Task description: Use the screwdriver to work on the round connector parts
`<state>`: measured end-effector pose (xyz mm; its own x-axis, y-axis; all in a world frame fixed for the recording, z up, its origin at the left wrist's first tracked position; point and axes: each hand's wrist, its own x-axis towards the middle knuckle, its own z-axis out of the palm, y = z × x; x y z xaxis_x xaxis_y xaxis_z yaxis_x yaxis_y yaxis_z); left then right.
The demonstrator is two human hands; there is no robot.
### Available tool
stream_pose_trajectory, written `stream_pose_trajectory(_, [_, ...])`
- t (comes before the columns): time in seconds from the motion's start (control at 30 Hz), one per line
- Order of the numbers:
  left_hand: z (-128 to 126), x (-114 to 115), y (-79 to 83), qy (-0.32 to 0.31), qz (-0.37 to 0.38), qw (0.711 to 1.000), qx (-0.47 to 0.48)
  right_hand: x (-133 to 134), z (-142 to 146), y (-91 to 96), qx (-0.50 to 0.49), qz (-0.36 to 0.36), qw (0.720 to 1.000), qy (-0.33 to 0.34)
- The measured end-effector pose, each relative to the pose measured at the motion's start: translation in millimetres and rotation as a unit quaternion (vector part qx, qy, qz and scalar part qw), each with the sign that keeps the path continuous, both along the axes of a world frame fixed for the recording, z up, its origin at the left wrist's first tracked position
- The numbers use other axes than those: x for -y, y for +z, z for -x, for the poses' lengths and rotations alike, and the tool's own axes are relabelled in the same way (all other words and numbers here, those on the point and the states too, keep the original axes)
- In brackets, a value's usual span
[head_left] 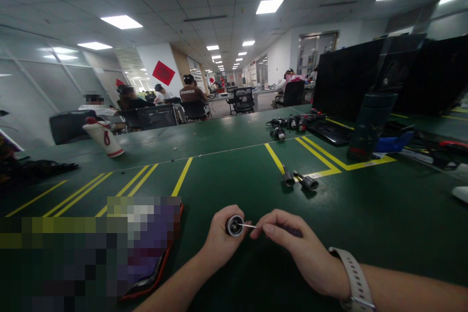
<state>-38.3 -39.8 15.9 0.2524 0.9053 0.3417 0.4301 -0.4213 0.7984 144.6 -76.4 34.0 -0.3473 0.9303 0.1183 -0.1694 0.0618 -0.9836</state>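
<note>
My left hand [222, 239] is wrapped round a short cylindrical part [230, 226] with a pale metal rim, its hollow end turned up towards me. A thin bright shaft reaches into that opening. It belongs to a slim screwdriver [250, 225], whose dark handle is mostly hidden in my right hand [302, 248]. My right fingers are closed round it, and the wrist wears a light watch strap. Beyond my hands, two dark metal cup-shaped pieces with short stems, one on the left [288, 178] and one on the right [310, 183], lie on the green table [226, 175].
Several dark metal tool parts [280, 132] lie farther back. A tall dark bottle [371, 126] stands at right before black monitors [351, 78]. At left are a tilted white cup [104, 139] and a blurred-out object with an orange edge [171, 248]. People sit in the background.
</note>
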Motion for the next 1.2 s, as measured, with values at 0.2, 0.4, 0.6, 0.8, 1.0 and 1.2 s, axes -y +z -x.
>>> stream_pose_trajectory(0.2, [-0.4, -0.5, -2.7, 0.012, -0.006, 1.0, -0.016, 0.5, -2.0, 3.9, 0.035, -0.028, 0.999, -0.013])
stream_pose_trajectory(0.4, [-2.0, -0.2, -2.9, 0.017, -0.005, 0.999, -0.027, 1.2, -0.3, 0.7, 0.025, -0.029, 0.999, 0.003])
stream_pose_trajectory(0.6, [-0.9, -1.6, -4.0, 0.02, -0.01, 0.999, -0.037, 1.3, -0.7, -0.9, 0.017, -0.012, 1.0, -0.002])
stream_pose_trajectory(0.8, [1.8, -1.8, -6.0, 0.003, -0.02, 0.998, -0.055, 1.8, -1.0, -0.7, 0.014, -0.02, 1.0, -0.014])
stream_pose_trajectory(1.0, [0.7, -1.5, -5.2, 0.008, -0.015, 0.997, -0.07, 2.9, 0.0, 0.2, 0.023, -0.015, 1.0, 0.005])
stream_pose_trajectory(1.2, [0.2, -1.7, -4.4, 0.014, -0.027, 0.997, -0.066, 1.6, 0.6, -3.2, 0.015, -0.013, 1.0, -0.002])
